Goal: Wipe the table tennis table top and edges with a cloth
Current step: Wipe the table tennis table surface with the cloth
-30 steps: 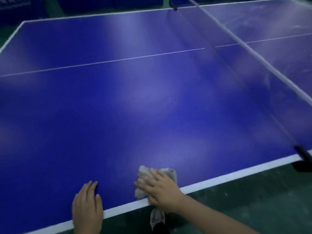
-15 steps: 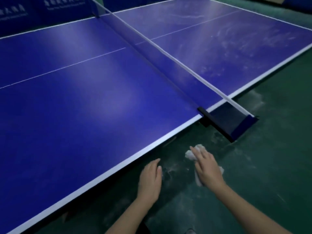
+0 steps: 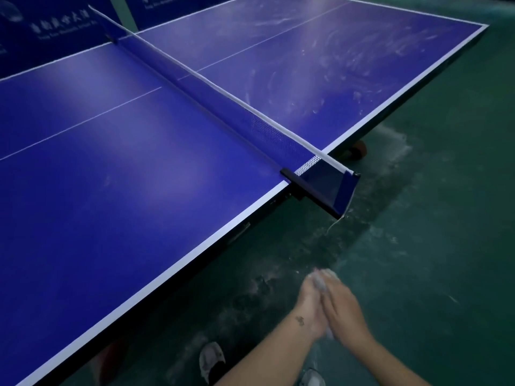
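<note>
The near half of the table [image 3: 111, 204] is seen smooth and even, so it is judged already wiped up to the net [image 3: 250, 118]. Clear of the table edge, over the floor [image 3: 259, 316], the left hand [image 3: 308, 305] is held flat, fingers fairly straight though blurred. The cloth [image 3: 320, 284] is sandwiched against it by the right hand [image 3: 347, 310], palm to palm, probably to be refolded or rubbed clean. White smears [image 3: 334, 59] are left on the far half, where wiping is judged due next
</note>
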Demonstrator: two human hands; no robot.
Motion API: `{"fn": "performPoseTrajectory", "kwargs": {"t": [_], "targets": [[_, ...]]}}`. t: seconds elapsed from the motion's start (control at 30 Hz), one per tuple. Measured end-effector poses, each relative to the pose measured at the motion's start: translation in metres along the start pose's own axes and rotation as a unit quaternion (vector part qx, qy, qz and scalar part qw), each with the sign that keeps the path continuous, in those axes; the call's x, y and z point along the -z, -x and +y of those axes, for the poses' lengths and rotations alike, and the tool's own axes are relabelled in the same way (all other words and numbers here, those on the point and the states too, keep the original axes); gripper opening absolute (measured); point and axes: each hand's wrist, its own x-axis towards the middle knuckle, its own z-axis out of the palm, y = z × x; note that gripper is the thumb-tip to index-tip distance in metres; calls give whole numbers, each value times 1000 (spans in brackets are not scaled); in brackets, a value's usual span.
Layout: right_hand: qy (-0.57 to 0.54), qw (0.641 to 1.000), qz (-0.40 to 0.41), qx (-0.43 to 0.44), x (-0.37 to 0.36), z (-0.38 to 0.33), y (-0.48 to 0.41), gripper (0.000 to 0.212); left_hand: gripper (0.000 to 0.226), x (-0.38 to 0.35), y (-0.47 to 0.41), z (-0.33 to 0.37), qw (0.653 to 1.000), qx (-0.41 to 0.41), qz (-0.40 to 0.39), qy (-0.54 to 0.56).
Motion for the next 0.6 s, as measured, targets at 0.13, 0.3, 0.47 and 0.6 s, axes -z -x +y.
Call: {"fn": "performPoseTrajectory", "kwargs": {"t": [0.13, 0.3, 0.47, 0.6], "targets": [[38, 993, 81, -73, 13, 0, -8, 41, 39, 28, -6, 3, 997, -2, 65, -37], [-9, 995, 8, 94, -20, -53, -24, 38, 48, 47, 15, 28, 999, 2, 7, 33], [43, 988, 39, 145, -43, -101, -64, 43, 42, 114, 34, 67, 995, -73, 40, 52], [62, 961, 0, 269, -92, -155, -88, 43, 43, 156, 58, 99, 993, -108, -33, 46]]}}
